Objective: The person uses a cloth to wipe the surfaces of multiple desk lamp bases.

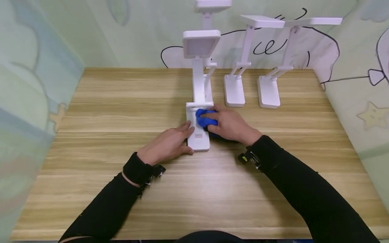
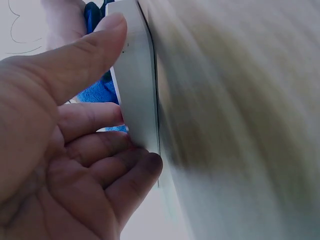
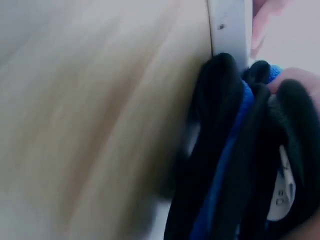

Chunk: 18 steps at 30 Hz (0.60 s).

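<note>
A white desk lamp (image 1: 198,79) stands in the middle of the table, its flat base (image 1: 200,143) toward me. My left hand (image 1: 168,143) holds the left side of this base, fingertips at its upper edge and thumb by the front corner. The left wrist view shows the thumb (image 2: 92,52) and bent fingers along the base's side. In my right hand (image 1: 232,125) is a bunched blue cloth (image 1: 206,118), pressed against the top and right edge of the base. Dark edging and a white tag on the cloth (image 3: 232,150) show in the right wrist view.
Directly behind this lamp stands another white lamp (image 1: 213,5), partly hidden by it. Two more similar lamps, one with its base (image 1: 235,96) nearer the middle and one with its base (image 1: 269,98) farther right, stand before the patterned wall (image 1: 143,33). The wood-grain table (image 1: 121,101) spreads beneath everything.
</note>
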Each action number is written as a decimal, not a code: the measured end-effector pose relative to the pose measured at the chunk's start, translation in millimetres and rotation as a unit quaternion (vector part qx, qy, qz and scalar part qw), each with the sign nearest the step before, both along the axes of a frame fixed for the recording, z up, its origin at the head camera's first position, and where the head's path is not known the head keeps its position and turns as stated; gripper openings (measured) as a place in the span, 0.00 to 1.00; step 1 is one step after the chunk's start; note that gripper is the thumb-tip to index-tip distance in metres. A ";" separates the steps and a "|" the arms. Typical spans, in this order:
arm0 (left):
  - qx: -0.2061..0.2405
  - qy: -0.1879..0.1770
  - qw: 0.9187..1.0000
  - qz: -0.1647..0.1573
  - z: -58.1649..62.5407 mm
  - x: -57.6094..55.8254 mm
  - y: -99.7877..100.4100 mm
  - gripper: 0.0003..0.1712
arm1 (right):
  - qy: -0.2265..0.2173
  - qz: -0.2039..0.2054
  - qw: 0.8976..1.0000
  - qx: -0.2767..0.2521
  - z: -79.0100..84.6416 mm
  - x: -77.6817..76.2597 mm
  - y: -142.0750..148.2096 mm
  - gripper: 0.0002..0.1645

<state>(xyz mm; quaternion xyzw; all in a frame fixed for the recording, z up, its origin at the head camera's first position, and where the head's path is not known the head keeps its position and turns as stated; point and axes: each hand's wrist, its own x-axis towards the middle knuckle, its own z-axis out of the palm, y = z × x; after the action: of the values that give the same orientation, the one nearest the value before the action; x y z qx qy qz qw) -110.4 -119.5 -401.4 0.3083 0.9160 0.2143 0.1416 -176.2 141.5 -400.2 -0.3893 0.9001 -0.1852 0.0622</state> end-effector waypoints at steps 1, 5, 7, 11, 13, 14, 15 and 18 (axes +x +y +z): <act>0.001 -0.001 1.000 -0.001 -0.1 -0.2 0.0 0.49 | -0.012 0.007 1.000 -0.004 -0.3 1.7 0.7 0.25; -0.004 -0.003 1.000 -0.001 -0.4 -0.7 0.4 0.49 | -0.083 0.041 0.996 -0.009 3.5 9.6 8.9 0.24; -0.006 -0.002 1.000 0.001 -0.9 -0.8 0.5 0.49 | -0.088 0.032 0.996 -0.007 5.4 8.2 10.7 0.24; -0.001 0.000 1.000 0.001 -2.6 -1.9 1.6 0.49 | -0.043 -0.014 0.999 0.003 4.4 2.8 7.4 0.25; 0.003 -0.001 1.000 -0.001 -3.4 -2.3 2.3 0.49 | -0.042 -0.012 0.999 0.007 4.3 5.2 6.5 0.26; 0.004 -0.002 1.000 -0.003 -3.5 -2.5 2.5 0.49 | -0.053 -0.003 0.999 0.007 4.8 7.6 6.3 0.26; 0.005 -0.001 1.000 -0.004 -3.5 -2.6 2.6 0.49 | -0.064 0.009 0.998 0.007 5.8 10.1 6.3 0.25; 0.000 0.004 1.000 -0.004 -2.6 -2.7 1.9 0.49 | -0.084 0.024 0.996 -0.003 8.4 13.2 5.2 0.24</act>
<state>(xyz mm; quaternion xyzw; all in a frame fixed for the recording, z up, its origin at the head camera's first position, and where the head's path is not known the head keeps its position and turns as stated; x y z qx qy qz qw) -113.2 -117.6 -403.9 0.3126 0.9153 0.2130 0.1386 -163.0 146.7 -391.8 -0.3939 0.8818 -0.2181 0.1405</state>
